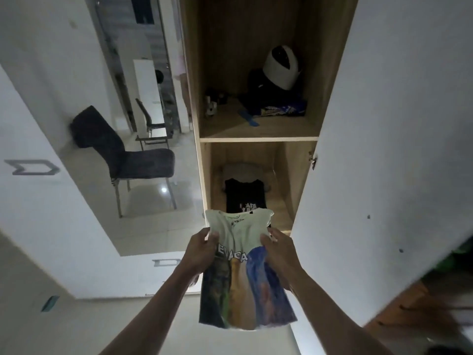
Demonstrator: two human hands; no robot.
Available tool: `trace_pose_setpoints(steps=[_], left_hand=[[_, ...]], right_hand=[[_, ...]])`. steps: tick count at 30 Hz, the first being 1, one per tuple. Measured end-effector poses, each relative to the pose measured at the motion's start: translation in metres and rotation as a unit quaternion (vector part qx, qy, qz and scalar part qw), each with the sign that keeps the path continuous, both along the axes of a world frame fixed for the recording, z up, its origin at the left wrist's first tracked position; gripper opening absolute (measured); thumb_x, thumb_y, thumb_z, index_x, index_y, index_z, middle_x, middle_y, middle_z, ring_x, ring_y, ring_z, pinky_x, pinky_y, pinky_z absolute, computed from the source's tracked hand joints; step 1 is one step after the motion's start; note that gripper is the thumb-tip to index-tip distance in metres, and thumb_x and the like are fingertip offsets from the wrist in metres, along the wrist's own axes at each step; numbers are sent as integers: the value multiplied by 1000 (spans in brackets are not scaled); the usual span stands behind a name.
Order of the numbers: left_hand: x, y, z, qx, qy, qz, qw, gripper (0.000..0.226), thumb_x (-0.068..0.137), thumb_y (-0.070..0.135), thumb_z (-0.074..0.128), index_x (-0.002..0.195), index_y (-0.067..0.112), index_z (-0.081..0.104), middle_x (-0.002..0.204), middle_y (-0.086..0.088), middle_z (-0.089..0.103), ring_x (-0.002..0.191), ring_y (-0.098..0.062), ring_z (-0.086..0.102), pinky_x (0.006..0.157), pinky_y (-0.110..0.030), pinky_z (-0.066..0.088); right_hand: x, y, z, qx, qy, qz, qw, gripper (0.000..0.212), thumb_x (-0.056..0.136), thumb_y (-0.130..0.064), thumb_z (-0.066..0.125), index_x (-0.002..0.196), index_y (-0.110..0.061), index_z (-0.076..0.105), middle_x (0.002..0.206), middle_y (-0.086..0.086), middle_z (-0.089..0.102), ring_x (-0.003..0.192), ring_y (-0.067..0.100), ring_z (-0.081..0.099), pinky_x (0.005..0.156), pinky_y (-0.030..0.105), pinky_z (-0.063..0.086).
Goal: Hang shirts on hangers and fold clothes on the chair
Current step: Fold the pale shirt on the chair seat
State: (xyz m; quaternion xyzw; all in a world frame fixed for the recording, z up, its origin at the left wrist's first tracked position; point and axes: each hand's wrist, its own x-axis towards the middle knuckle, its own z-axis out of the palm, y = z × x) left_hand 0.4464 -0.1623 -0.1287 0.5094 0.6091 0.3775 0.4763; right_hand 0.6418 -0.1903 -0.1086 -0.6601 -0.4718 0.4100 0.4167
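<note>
I hold a folded pale-green shirt (243, 272) with a colourful print and white lettering, level in front of an open wooden wardrobe. My left hand (201, 248) grips its left edge and my right hand (277, 248) grips its right edge. Its collar end points into the lower compartment (281, 175), where a folded black shirt (245, 196) with white lettering lies on a grey garment. The dark upholstered chair (122, 155) shows in the mirror on the left, its seat bare.
The upper shelf (258, 135) holds a black-and-white helmet (280, 66), dark clothes, a blue packet and small items. The white wardrobe door (384, 149) stands open on the right. A mirrored door (102, 124) is on the left. Green fabric shows at the far right edge.
</note>
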Motion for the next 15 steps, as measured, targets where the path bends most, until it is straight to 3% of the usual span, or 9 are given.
trace_pose_setpoints(steps=[3,6,10,13,15], left_hand=[[-3,30,-8,-20,-19,-38,999,32,102,31,49,127,16,62,113,-3,72,98,-20,71,89,-41,57],[-2,58,-15,-27,-43,-51,997,28,102,26,50,125,18,64,105,-2,76,93,-20,73,83,-39,59],[9,109,-25,-39,-52,-48,997,20,103,26,49,114,27,66,100,-4,76,89,-23,74,80,-41,60],[24,154,-43,-31,-45,-38,998,17,104,24,48,108,31,64,98,2,75,92,-19,72,85,-41,59],[34,188,-57,-27,-32,-32,999,16,103,27,49,101,33,64,96,7,73,91,-17,71,84,-41,59]], right_hand=[[-5,14,-5,-20,15,-34,999,27,101,-16,51,87,-37,59,104,12,69,97,30,66,91,45,52],[-1,38,-12,-24,14,-45,999,23,101,-16,51,92,-33,64,104,11,69,101,33,65,95,50,50],[13,95,-31,-10,-3,-48,999,27,102,-14,51,125,-9,63,120,7,66,103,18,59,92,26,45],[25,148,-49,6,-37,-26,999,27,102,-11,50,126,-6,62,123,13,64,104,21,57,82,20,39],[32,187,-63,20,-42,-20,999,24,102,-6,49,120,-6,64,114,14,65,106,30,58,78,21,40]])
